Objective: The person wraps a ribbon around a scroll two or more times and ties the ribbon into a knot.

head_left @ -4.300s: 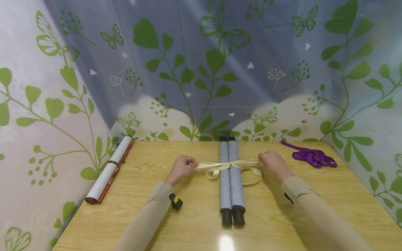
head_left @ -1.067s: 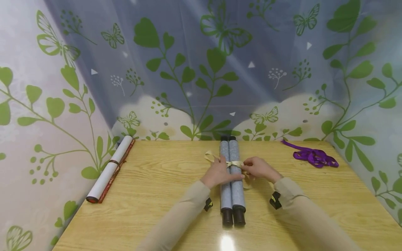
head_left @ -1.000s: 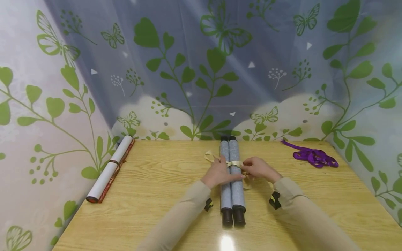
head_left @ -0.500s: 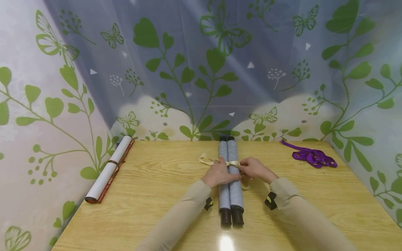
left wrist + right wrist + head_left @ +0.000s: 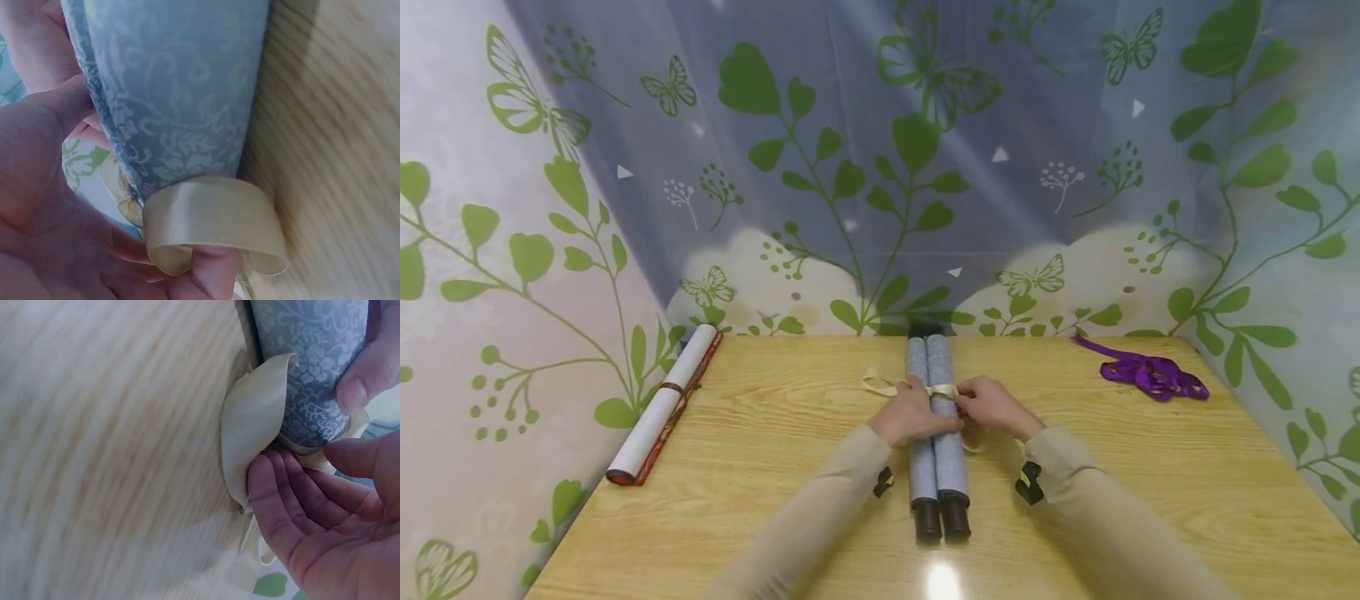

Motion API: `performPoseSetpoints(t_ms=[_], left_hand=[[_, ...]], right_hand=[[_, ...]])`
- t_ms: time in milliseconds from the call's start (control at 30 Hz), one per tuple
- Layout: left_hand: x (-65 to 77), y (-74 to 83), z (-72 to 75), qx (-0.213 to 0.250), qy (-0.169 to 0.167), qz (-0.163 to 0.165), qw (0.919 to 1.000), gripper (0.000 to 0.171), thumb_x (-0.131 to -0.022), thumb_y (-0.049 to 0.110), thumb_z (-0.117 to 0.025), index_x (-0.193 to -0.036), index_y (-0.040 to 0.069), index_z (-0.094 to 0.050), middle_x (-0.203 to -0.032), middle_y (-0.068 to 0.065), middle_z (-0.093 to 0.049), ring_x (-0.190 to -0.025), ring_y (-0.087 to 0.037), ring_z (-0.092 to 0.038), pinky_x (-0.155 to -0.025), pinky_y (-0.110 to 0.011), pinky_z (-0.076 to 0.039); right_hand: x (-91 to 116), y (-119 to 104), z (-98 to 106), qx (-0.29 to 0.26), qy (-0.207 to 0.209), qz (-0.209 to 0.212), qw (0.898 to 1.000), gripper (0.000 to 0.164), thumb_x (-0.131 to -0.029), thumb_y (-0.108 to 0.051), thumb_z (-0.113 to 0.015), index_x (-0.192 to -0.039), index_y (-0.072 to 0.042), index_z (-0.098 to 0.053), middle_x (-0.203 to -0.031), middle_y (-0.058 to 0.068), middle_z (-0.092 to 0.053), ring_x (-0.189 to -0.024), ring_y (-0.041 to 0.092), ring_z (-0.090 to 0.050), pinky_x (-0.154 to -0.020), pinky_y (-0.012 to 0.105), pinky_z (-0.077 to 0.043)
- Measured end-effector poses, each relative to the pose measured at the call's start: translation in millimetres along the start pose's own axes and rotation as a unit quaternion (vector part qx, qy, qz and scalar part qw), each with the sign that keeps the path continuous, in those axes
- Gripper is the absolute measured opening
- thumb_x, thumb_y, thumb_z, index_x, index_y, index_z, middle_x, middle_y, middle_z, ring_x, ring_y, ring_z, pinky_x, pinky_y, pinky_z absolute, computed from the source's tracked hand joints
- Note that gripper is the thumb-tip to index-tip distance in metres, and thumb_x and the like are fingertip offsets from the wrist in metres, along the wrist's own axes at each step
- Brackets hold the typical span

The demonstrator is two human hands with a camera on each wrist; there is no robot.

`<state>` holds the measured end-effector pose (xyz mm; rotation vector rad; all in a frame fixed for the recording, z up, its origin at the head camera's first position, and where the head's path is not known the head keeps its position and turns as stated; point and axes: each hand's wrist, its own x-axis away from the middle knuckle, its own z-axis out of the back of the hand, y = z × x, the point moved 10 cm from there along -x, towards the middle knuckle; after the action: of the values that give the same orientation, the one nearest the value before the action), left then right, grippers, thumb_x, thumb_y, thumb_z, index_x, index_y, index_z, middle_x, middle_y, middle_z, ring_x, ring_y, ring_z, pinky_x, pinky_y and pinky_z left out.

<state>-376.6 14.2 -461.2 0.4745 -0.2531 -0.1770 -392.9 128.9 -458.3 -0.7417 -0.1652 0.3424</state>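
Two blue-grey patterned scrolls (image 5: 951, 467) with dark brown end knobs lie side by side on the table. A cream ribbon (image 5: 942, 389) crosses both, with a loop sticking out on the left. My left hand (image 5: 907, 414) grips the pair from the left, thumb laid across the top. In the left wrist view, a fingertip sits at a wide curl of the ribbon (image 5: 206, 209). Against the scrolls' right side, my right hand (image 5: 994, 405) holds the ribbon where it wraps round, thumb above and fingers curled below. A ribbon tail (image 5: 256, 419) bulges beside those fingers.
A white scroll (image 5: 662, 404) with a red patterned strip and a dark tie lies along the table's left edge. Purple ribbon (image 5: 1153, 377) is heaped at the back right. Printed curtains (image 5: 880, 208) surround the wooden table (image 5: 790, 367).
Earlier both hands were spread wide, pulling the ribbon ends apart. They then came in onto the scrolls. Over the last half second the scrolls, ribbon and both hands have shifted left.
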Motion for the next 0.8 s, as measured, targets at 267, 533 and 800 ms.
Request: performPoseSetpoints(t_ms=[267,533,800], left_hand=[[1.8,-16.4,8.5,-0.008,-0.011,0.008,0.9999,0.114,-0.076,0.054,-0.070,-0.150,-0.012,-0.014,-0.143,-0.033,-0.038,-0.102,-0.034,-0.061,-0.085,-0.040,-0.054],[3.7,-34.5,15.7,-0.006,-0.023,0.015,0.9996,0.099,-0.076,0.051,-0.069,-0.140,-0.013,-0.030,-0.118,-0.024,-0.052,-0.085,-0.027,-0.058,-0.075,-0.037,-0.053],[8.4,-46.6,23.9,-0.015,-0.022,0.023,0.9994,0.095,-0.077,0.050,-0.067,-0.138,-0.014,-0.033,-0.122,-0.026,-0.050,-0.090,-0.028,-0.057,-0.079,-0.038,-0.053]], right_hand=[[-3,-12,-11,-0.027,0.008,0.048,0.998,0.021,-0.099,-0.004,-0.049,-0.101,0.000,-0.070,-0.091,0.014,-0.070,-0.065,0.010,-0.051,-0.061,0.025,-0.043],[-2,-15,-13,-0.030,0.006,0.054,0.998,0.027,-0.100,-0.010,-0.052,-0.121,-0.001,-0.067,-0.105,0.016,-0.070,-0.069,0.012,-0.054,-0.064,0.027,-0.046],[4,-10,-6,-0.044,-0.002,0.029,0.999,0.036,-0.101,-0.012,-0.051,-0.131,0.006,-0.058,-0.101,0.019,-0.070,-0.065,0.012,-0.053,-0.060,0.027,-0.045]])
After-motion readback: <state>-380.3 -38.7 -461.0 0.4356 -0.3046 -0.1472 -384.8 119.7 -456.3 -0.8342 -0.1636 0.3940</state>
